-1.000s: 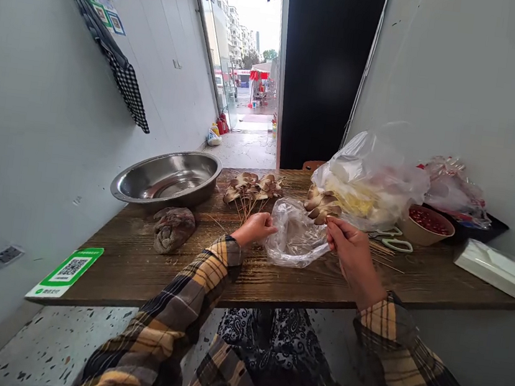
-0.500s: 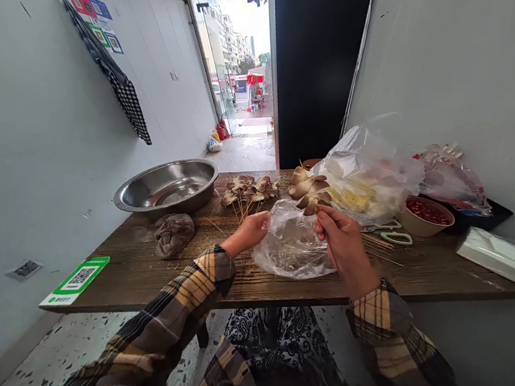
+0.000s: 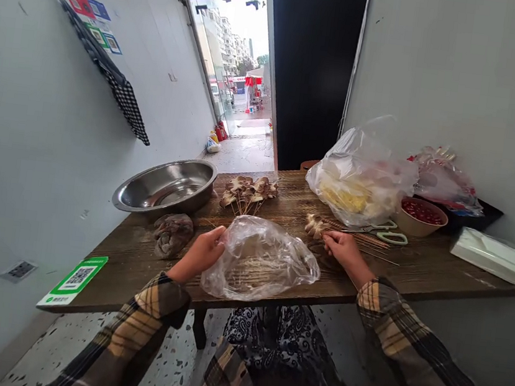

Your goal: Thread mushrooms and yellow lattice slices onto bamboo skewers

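Observation:
My left hand (image 3: 200, 252) grips the left edge of a crumpled clear plastic bag (image 3: 261, 259) that lies on the wooden table (image 3: 137, 253) near its front edge. My right hand (image 3: 342, 247) rests on the table to the right of the bag, fingers closed on the stems of a small mushroom cluster (image 3: 316, 225) that lies on the wood. A bunch of skewered mushrooms (image 3: 249, 191) lies further back, in the middle of the table.
A steel basin (image 3: 167, 185) stands at the back left, a brown lump (image 3: 172, 232) in front of it. At the right are a full plastic bag (image 3: 360, 180), scissors (image 3: 386, 233), loose skewers, a bowl of red bits (image 3: 421, 216) and a white packet (image 3: 494, 256).
My right hand has lowered the mushroom cluster from above the bag down onto the table. My left hand has pulled the clear bag toward the front edge and to the left.

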`<state>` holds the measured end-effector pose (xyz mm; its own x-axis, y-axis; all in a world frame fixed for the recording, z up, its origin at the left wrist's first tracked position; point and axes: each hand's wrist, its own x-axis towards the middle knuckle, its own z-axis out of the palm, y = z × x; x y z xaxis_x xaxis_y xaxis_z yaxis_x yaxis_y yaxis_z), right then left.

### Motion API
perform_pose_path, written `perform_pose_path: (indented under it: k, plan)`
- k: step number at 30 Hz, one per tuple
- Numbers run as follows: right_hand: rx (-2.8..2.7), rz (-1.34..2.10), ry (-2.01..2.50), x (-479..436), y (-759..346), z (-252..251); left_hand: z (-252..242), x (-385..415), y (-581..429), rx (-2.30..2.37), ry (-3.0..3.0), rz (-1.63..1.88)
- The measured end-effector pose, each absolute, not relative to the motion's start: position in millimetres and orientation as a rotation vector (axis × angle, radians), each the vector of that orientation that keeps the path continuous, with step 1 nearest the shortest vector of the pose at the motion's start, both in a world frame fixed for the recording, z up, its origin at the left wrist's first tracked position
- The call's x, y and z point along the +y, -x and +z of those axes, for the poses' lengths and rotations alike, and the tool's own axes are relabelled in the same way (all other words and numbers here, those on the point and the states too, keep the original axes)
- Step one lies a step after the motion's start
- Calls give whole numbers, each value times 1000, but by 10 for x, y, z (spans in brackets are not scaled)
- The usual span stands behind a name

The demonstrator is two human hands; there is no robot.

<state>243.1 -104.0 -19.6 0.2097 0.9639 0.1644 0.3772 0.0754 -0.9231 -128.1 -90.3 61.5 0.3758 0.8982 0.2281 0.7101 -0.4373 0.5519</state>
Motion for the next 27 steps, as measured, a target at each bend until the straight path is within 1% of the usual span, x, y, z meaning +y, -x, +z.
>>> perform_pose_path:
  k: [5, 8, 10, 13, 15, 18, 23, 27]
  plan:
    - [-1537, 558, 1620, -1059, -2539, -160, 649, -1001, 1163, 1430, -2274, 741]
    - [-1651, 304, 1624, -1174, -2547, 44, 663, -1033, 1141, 1401, -2260, 783]
    - [-1703, 130, 1491, -1275, -2387, 273, 661, -1045, 1124, 1362, -2264, 779]
    - [-1746, 111, 1157, -1415, -1900, 632, 642, -1058, 1068, 1304, -2298, 747]
    - [-1891, 96, 962, -1465, -1526, 749, 619, -1066, 1023, 1264, -2321, 743]
    - [-2058, 173, 794, -1469, -1114, 612, 576, -1076, 1010, 1191, -2288, 760]
    - [-2157, 320, 806, -1470, -1006, 58, 516, -1073, 1189, 1149, -1933, 771]
    - [-2217, 280, 825, -1554, -1076, -51, 432, -1050, 1314, 1234, -1603, 717]
